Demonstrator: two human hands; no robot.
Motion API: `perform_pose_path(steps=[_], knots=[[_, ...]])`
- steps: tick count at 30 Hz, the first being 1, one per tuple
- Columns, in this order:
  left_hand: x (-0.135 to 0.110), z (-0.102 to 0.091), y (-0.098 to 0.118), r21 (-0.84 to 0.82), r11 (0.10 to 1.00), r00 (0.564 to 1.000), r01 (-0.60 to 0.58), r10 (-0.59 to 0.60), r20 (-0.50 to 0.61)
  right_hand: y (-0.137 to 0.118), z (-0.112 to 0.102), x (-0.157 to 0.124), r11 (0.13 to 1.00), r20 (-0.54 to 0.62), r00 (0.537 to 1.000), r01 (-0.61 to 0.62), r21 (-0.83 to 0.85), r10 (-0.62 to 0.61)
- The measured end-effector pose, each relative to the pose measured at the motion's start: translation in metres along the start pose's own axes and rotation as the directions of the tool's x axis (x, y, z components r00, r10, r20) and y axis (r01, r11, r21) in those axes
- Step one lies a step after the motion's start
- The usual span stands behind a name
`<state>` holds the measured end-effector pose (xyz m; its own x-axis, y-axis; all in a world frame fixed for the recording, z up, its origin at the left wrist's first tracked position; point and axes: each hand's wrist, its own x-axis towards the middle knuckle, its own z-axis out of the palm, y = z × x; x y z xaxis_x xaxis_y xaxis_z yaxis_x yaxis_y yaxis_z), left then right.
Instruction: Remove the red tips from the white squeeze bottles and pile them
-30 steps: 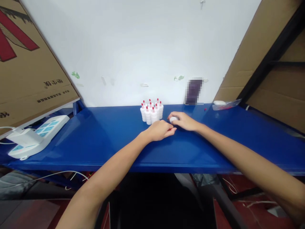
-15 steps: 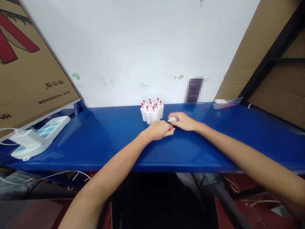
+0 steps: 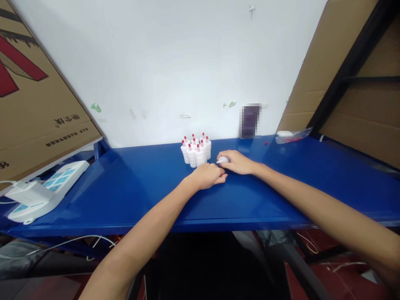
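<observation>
Several small white squeeze bottles (image 3: 192, 156) with red-tipped nozzles stand upright in a tight cluster on the blue table (image 3: 140, 179). My right hand (image 3: 239, 161) is wrapped round one more white squeeze bottle (image 3: 223, 160). That bottle lies tilted, its pale nozzle pointing left and showing no red tip. Just in front of the cluster, my left hand (image 3: 208, 176) is closed, with its fingers curled close to the nozzle. Whatever the left fingers may hold is hidden from view.
A tiny red cap (image 3: 266, 143) lies toward the back right, near a clear plastic bag (image 3: 293, 136) with a white object beside it. On the left is a white power strip (image 3: 59, 183) with a plugged-in adapter. Cardboard (image 3: 40, 96) flanks the table, and a wall stands behind.
The camera view has shifted slightly, so everything sits a little lower and further left. Both hands stay close together, and the right hand keeps its hold on the bottle.
</observation>
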<state>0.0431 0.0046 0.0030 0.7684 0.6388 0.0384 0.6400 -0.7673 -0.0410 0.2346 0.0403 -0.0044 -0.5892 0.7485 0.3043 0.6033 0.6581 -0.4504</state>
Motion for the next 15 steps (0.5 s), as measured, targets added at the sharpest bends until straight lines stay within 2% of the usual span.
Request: perform_pose_path(steps=[10,15], knots=[[-0.0008,-0.0008,0.0008,0.020,1.000,1.000,0.000,0.000,0.016,0.0002,-0.0007,0.0000,1.000,0.011,1.000,-0.003,-0.016,0.004],[-0.0031,-0.0010,0.0009,-0.019,1.000,1.000,0.007,-0.007,-0.018,0.0002,-0.0064,-0.0035,0.996,-0.039,0.996,-0.083,0.016,0.084]])
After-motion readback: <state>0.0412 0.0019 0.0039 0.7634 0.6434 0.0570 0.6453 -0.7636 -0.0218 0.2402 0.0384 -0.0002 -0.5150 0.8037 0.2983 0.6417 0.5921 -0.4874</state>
